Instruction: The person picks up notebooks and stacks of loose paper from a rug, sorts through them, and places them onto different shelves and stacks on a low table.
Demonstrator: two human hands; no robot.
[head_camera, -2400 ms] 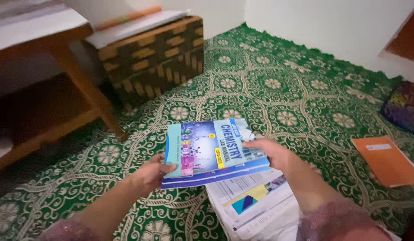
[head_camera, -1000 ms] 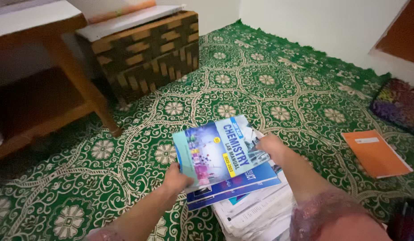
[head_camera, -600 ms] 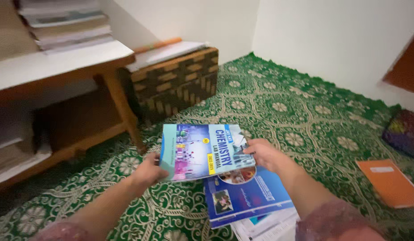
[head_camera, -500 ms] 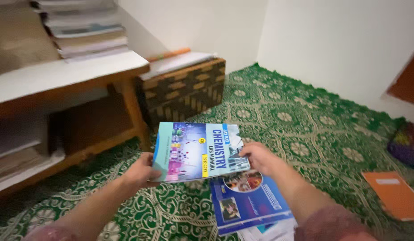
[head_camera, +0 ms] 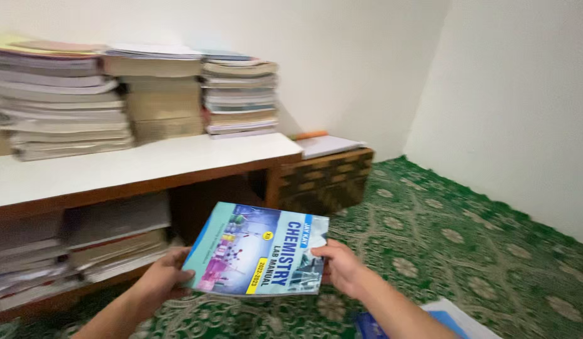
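I hold a teal and blue paperback book [head_camera: 257, 250] flat in front of me with both hands. My left hand [head_camera: 161, 281] grips its lower left edge and my right hand [head_camera: 342, 267] grips its right edge. The book hovers in front of the low wooden table's lower shelf [head_camera: 103, 242]. Three stacks of books [head_camera: 141, 94] stand on the white table top [head_camera: 147, 164] against the wall.
More books lie stacked on the lower shelf. A patterned wooden box [head_camera: 326, 176] with papers on top stands right of the table. Green patterned carpet [head_camera: 467, 245] covers the floor. A blue book [head_camera: 442, 317] lies at the bottom right, near my forearm.
I lifted the book off the pile on the floor and carried it up and left toward the table. My view rose from the carpet to the table and its stacks.
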